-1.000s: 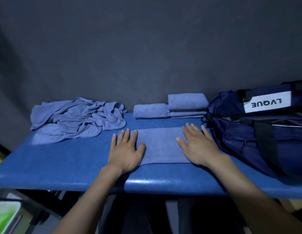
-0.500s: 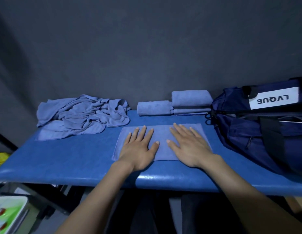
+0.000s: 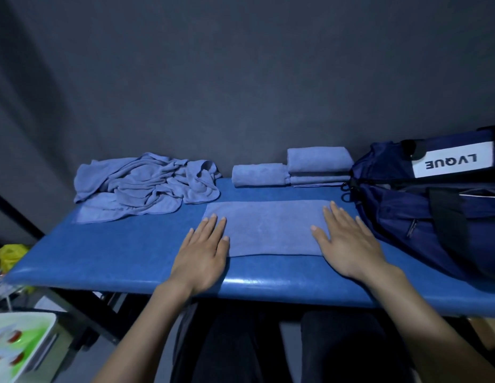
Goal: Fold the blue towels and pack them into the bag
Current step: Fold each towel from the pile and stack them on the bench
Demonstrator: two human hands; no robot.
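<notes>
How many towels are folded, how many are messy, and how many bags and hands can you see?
Folded towels: 3, the flat one under the hands, the small one at the back and the taller stack beside it (its layers can't be counted)
Messy towel piles: 1
Bags: 1
Hands: 2, left hand, right hand
Total: 7

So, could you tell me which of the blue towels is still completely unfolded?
The crumpled towel heap at the table's far left; the flat towel under both hands and the folded towels by the wall are neat.
</notes>
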